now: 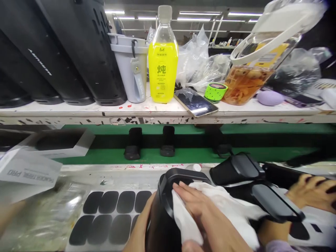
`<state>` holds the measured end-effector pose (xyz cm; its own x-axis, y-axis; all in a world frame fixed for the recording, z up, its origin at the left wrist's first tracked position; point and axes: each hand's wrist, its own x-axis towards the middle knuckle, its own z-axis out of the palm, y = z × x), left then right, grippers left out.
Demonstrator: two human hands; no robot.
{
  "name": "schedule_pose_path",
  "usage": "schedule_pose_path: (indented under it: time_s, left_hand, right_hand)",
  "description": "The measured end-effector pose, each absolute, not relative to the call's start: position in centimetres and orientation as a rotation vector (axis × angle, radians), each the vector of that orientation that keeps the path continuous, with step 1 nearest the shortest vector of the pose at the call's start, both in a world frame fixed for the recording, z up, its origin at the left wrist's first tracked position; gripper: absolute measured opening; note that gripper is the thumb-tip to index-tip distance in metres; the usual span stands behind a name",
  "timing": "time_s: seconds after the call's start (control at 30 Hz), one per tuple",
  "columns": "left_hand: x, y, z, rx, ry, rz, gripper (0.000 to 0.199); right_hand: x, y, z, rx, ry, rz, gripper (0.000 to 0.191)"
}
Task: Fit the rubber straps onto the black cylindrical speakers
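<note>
At six o'clock on the bench (118,180), wiping seems under way but unfinished: the left hand (140,227) curls round the black housing (162,227), the nearly flat right hand (204,213) holds a white cloth (225,199) against its end, and dark ovals (126,202) at seven remain unpeeled.

Across the upper frame, the shelf (91,118) carries, left to right, cases (68,52), cup (126,66), bottle (162,66), phone (195,101) and jug (249,78). Below, devices (167,141) sit on the belt (149,155). Lower centre, the housing (162,224), partly under the cloth (228,201), is between the sheet (110,214) at left and two more housings (233,169) at right.
</note>
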<state>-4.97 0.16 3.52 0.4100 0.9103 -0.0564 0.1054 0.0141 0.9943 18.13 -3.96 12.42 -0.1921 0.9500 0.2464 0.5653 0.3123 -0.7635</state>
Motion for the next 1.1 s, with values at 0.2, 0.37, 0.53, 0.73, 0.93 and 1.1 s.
schedule_pose_path:
  time_s: [0.2,0.37,0.53,0.73,0.93,1.1]
  left_hand:
    - [-4.1,0.3,4.5,1.48,0.905,0.789,0.043]
    - [-3.5,0.4,4.6,1.5,0.859,0.765,0.043]
    - [-3.4,0.4,4.4,1.477,0.834,0.778,0.046]
    - [-3.1,0.6,3.7,1.425,0.792,0.767,0.098]
    - [-3.0,1.2,3.1,1.48,0.745,0.698,0.114]
    - [-2.2,2.0,3.6,1.56,0.694,0.621,0.113]
  right_hand:
    - [17.6,-0.1,15.1,-1.56,-2.15,0.814,0.077]
    - [18.6,0.1,15.0,-1.691,-2.104,0.977,0.093]
    - [19.9,-4.0,13.3,-1.443,-1.975,0.756,0.058]
    - [26.2,-6.0,8.0,-1.608,-1.131,0.937,0.047]
    - [26.1,-2.0,9.4,-1.665,-0.945,0.813,0.065]
    - [22.0,0.8,14.4,-1.753,-1.489,0.624,0.052]
